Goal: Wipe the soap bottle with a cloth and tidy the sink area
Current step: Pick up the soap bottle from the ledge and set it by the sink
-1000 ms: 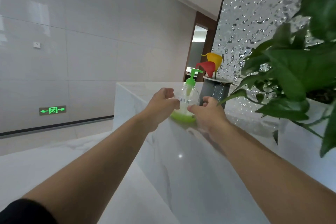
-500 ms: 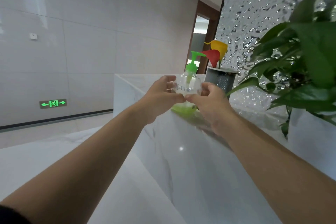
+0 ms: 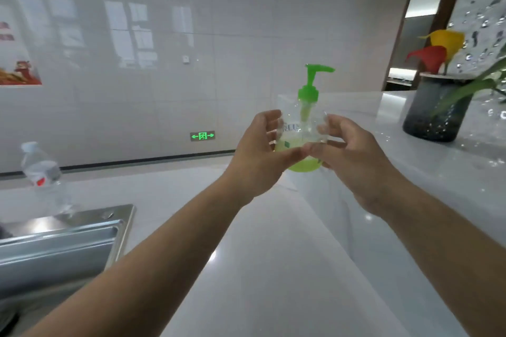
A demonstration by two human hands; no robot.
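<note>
Over on the far left a clear water bottle (image 3: 43,172) is standing on the white bench (image 3: 268,268), just behind the steel sink (image 3: 68,238) that's poking into the corner. No cloth showing anywhere, so my guess is the wiping part isn't started yet.

Moving toward the middle, the left hand (image 3: 260,156) is cupping the soap bottle (image 3: 302,134) from its left side, fingers (image 3: 269,117) curled loosely around the clear body, thumb tucked under near the green soap at the bottom. The bottle is being held up in the air, clear of the bench, upright with its long axis vertical and the green pump nozzle pointing right.

Then the right hand (image 3: 353,156) is gripping the other side, fingers bent around the back and thumb meeting the left thumb at the front. So the bottle is sitting squarely between both hands, about equally near each. I'd say one hand needs to let go to fetch a cloth, probably toward the sink.

Further right there's a dark vase (image 3: 435,115) with red and yellow flowers on the raised ledge (image 3: 443,172).
</note>
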